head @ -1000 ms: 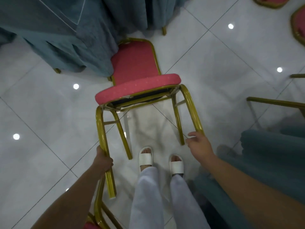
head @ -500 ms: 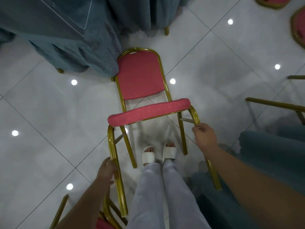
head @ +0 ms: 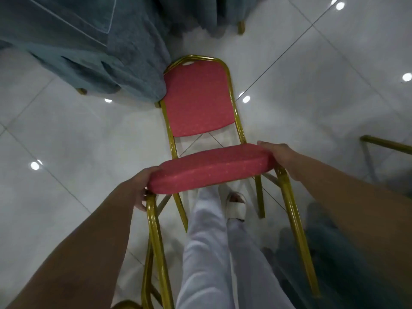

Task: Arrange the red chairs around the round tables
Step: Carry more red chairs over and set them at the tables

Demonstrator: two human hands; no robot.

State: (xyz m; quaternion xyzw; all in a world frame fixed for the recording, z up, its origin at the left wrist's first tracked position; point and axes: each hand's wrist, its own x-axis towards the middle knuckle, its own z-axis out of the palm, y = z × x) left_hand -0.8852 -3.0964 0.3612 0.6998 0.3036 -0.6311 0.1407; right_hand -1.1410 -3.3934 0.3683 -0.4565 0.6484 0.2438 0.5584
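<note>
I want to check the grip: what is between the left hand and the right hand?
In the head view, the red seat cushion of the chair spans the gap; the left hand grips its left end, the right hand its right end.

Glossy white tiled floor (head: 66, 134) carries draped blue-grey tablecloth (head: 116, 63) hems and gold chair legs.

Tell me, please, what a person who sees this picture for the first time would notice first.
First comes the red chair with gold legs in the middle, tipped so that its backrest points away toward the floor. The left hand and the right hand grip the two ends of its seat. At the upper left, a teal cloth hangs down and touches the backrest.
</note>
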